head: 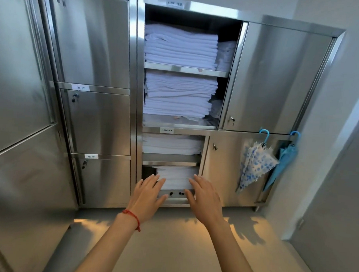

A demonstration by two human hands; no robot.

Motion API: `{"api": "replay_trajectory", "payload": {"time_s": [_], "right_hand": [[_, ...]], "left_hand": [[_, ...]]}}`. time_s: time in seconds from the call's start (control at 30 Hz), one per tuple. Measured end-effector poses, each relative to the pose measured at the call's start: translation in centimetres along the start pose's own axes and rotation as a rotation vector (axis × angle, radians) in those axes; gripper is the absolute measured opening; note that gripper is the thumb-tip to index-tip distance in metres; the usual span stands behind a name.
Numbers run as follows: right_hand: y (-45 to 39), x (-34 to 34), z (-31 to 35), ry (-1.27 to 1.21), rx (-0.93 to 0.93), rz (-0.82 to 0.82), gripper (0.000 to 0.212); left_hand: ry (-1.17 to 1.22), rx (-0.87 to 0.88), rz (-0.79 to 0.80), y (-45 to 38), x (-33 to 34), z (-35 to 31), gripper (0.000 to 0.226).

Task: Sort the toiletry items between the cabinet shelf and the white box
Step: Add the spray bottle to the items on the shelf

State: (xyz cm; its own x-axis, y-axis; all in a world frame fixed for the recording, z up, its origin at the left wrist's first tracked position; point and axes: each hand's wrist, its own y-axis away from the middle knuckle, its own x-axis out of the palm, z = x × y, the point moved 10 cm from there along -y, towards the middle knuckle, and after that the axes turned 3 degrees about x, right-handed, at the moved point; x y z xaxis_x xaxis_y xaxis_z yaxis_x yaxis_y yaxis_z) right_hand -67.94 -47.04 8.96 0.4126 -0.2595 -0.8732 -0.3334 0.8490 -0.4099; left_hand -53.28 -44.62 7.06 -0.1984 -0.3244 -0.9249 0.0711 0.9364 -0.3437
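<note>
No toiletries and no white box showed anywhere in view; where they lay could not be told; possibly in the bottom compartment, though that is a guess. The bottom shelf [172, 194] of the steel cabinet [277, 78] stood open; a low stack of white linen [176, 175] sat on it, two small dark knobs or holes [176, 193] on the lip below. Left hand [146, 198], red string [133, 216] at the wrist, reached toward that shelf, fingers straight and spread, gripping nothing; right hand [205, 200] likewise, flat and released, empty. Whether the fingertips touched the linen or lip could not be told.

Above, three more open shelves held folded towels [181, 47]; doors to either side closed. Two umbrellas [255, 164] hung from the cabinet edge to the right; grey floor [169, 248] below.

Risks, as judged: both hands going in low could drag the linen stack forward off the shelf if caught by the fingers; small items behind or under the cloth might be knocked further back, unseen; the metal lip could scrape knuckles.
</note>
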Motion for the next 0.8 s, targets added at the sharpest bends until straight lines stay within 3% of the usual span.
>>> {"api": "replay_trajectory", "payload": {"time_s": [0.5,0.8], "right_hand": [[-8.3,0.1,-10.9,0.037,-0.036,0.017,0.047],[-14.1,2.8,-14.2,0.045,-0.007,0.016,0.047]], "left_hand": [[-0.045,-0.001,-0.021,-12.2,5.1,-4.8,0.058],[-0.079,0.017,0.009,-18.8,7.5,-3.9,0.058]]}}
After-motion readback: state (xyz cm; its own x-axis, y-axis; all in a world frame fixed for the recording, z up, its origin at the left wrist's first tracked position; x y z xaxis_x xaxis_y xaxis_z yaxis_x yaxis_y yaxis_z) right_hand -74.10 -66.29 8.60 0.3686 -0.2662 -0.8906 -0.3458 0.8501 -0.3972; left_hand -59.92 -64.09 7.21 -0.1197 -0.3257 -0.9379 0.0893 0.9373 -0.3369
